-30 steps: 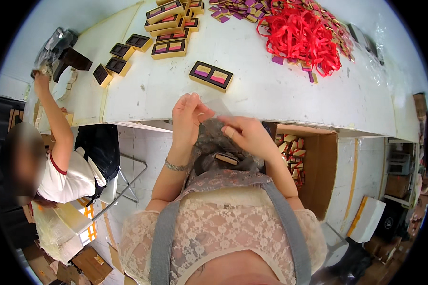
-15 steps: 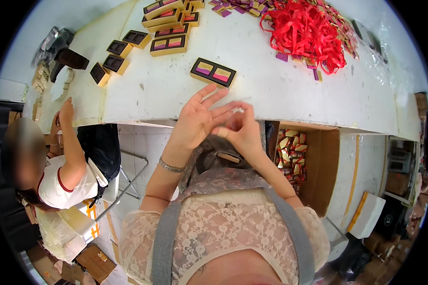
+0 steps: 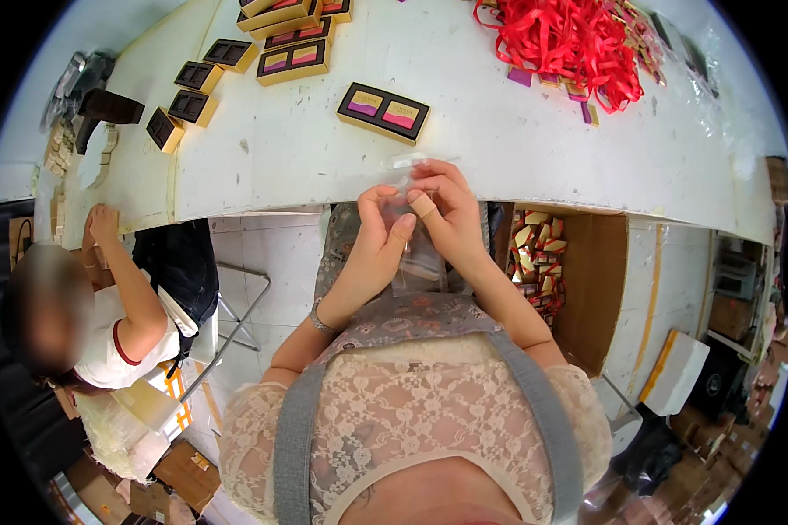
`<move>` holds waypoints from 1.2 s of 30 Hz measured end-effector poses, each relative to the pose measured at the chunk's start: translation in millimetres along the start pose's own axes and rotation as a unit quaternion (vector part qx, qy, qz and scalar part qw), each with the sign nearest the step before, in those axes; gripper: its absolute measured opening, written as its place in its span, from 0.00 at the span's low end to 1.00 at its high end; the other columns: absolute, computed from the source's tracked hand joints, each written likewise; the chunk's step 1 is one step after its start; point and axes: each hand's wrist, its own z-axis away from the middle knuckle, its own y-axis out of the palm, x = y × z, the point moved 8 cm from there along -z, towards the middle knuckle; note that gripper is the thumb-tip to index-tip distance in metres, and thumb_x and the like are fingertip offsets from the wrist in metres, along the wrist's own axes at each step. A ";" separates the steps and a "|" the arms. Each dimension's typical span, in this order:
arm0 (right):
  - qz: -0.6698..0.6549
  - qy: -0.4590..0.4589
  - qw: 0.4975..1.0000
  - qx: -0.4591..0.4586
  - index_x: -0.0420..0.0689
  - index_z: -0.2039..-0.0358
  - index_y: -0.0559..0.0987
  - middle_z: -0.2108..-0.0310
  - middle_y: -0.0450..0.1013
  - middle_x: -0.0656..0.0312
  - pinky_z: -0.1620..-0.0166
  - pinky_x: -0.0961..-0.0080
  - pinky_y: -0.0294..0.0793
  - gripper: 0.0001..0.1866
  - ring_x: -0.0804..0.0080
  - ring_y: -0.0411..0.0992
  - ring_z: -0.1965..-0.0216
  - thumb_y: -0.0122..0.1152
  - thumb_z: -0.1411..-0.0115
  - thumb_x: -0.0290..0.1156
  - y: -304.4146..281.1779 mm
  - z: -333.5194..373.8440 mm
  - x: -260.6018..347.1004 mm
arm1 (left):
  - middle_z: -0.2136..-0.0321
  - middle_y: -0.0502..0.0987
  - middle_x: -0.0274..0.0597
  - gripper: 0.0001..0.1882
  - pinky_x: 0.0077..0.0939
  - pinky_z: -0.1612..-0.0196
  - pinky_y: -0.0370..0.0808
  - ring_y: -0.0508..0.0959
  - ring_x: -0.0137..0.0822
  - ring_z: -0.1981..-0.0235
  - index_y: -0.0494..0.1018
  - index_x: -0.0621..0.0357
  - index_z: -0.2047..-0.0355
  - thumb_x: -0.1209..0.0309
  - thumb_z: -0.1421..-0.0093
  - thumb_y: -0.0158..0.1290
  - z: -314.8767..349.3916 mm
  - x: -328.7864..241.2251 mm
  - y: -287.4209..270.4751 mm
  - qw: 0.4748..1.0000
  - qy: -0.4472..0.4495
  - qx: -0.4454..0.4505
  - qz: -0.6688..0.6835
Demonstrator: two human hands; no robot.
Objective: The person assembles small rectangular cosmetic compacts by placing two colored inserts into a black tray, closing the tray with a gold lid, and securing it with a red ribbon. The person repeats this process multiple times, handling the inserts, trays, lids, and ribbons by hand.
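Note:
At the table's front edge, my left hand (image 3: 381,241) and my right hand (image 3: 451,210) pinch a clear plastic bag (image 3: 418,267) between them. It looks thin and see-through. Part of it hangs below my fingers over my lap, and part shows above them at the table edge. A tan bandage (image 3: 422,206) wraps a digit of my right hand. Just beyond my hands, a gold box (image 3: 383,114) lies on the table with its black insert facing up. One purple-and-gold piece and one pink-and-gold piece sit in its two slots. Neither hand touches this box.
Filled gold boxes (image 3: 293,61) are stacked at the far left, near several boxes with unfilled black inserts (image 3: 193,107). Red ribbons (image 3: 560,44) heap at the far right. A carton (image 3: 600,289) of small red-and-gold pieces stands below the table. Another person (image 3: 131,337) sits at left.
My left hand has gone from spread fingers to a pinch. Both hands now hold the clear plastic bag, which has come into plainer view. The view has shifted slightly.

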 end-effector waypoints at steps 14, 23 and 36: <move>-0.198 0.290 0.932 0.093 0.37 0.63 0.80 0.63 0.77 0.61 0.57 0.80 0.73 0.10 0.79 0.73 0.61 0.65 0.46 0.24 -1.6 -5.2 3.0 | 0.43 0.61 0.52 0.26 0.30 0.64 0.73 0.73 0.36 0.67 0.48 0.63 0.43 0.71 0.36 0.48 15.8 -34.7 1.6 0.973 0.183 0.027 -0.138; -0.153 0.228 0.949 0.155 0.42 0.57 0.81 0.52 0.74 0.59 0.55 0.77 0.75 0.13 0.74 0.73 0.55 0.64 0.45 0.22 -5.8 4.6 8.6 | 0.44 0.63 0.45 0.20 0.20 0.67 0.69 0.70 0.27 0.65 0.58 0.59 0.42 0.71 0.34 0.45 13.9 -9.7 -14.9 0.984 0.090 0.023 -0.151; -0.028 0.100 0.984 0.144 0.42 0.59 0.81 0.53 0.75 0.58 0.63 0.76 0.79 0.13 0.72 0.77 0.63 0.67 0.45 0.28 4.9 3.4 18.7 | 0.42 0.60 0.48 0.28 0.25 0.57 0.72 0.72 0.34 0.58 0.60 0.59 0.42 0.68 0.40 0.56 11.0 -26.9 -27.3 0.964 0.107 -0.005 -0.242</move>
